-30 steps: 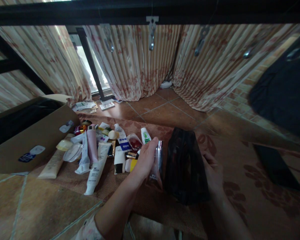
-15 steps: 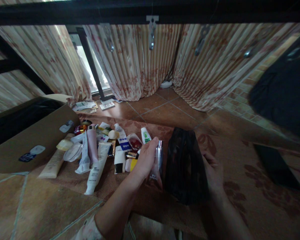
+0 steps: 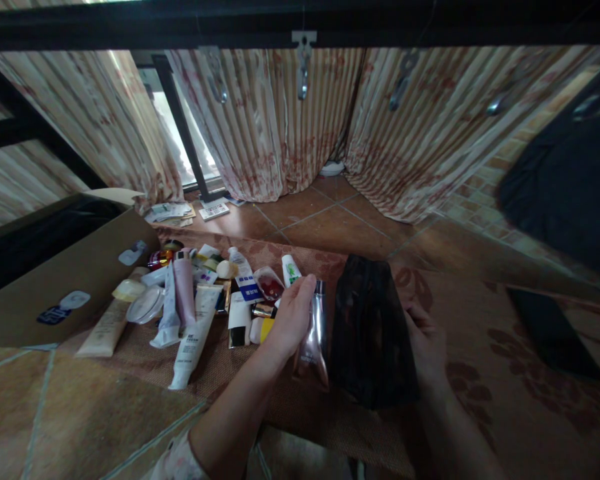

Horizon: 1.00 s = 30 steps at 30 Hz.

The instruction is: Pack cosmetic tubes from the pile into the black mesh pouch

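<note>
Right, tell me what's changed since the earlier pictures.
The shiny tube in the left hand has tipped slightly, its bottom end now lower in the picture. Nothing was newly grasped or released. The right hand stays on the black pouch; the other cosmetics lie as before.

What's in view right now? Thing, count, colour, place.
shiny tube: 1, metallic, centre
bag: 1, black, centre
tubes and jars: many, mixed colours, left of centre
cloth: 1, reddish, beneath
cardboard box: 1, brown, left
flat object: 1, black, right
floor tiles: many, brownish, lower left
papers: several, whitish, beyond box
curtains: several, striped cream, back
hooks: several, silvery, top
bar: 1, black, top
unclear item: 1, dark, upper right
left hand: 1, bare, gripping shiny tube
right hand: 1, bare, holding bag
sleeve: 1, pale, bottom
</note>
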Available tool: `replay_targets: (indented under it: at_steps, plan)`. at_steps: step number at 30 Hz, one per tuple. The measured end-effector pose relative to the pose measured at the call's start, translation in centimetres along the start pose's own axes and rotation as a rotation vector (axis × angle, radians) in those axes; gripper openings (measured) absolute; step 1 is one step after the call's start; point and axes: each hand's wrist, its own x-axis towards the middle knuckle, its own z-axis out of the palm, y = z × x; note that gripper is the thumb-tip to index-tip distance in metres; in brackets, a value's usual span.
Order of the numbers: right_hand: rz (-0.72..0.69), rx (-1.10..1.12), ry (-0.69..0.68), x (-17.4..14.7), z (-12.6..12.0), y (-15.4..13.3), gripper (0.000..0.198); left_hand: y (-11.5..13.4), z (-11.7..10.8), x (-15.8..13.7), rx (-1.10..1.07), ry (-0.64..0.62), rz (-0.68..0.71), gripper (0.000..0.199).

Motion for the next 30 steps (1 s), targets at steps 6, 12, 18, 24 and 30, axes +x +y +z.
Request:
replay_targets:
  at_steps: [6, 12, 18, 24, 30]
  plan:
    - [-0.003, -0.001, -0.004, -0.21, 0.1, -0.24, 0.029, 0.25, 0.16, 0.05, -0.04, -0.012, 0.039, 0.029]
    - [-0.01, 0.005, 0.013, -0.21, 0.16, -0.19, 0.028, 0.23, 0.21, 0.07, -0.055, -0.026, 0.032, 0.028]
    - [-0.013, 0.006, -0.008, -0.12, 0.01, -0.08, 0.029, -0.03, 0.24, 0.15, -0.104, -0.054, -0.01, 0.026]
    - [-0.004, -0.012, 0.0, -0.21, 0.03, -0.21, 0.028, 0.34, 0.4, -0.04, -0.194, -0.062, -0.074, 0.022]
    - [-0.011, -0.034, -0.012, -0.13, -0.11, 0.13, 0.028, 0.67, 0.41, -0.24, -0.221, -0.05, -0.102, 0.026]
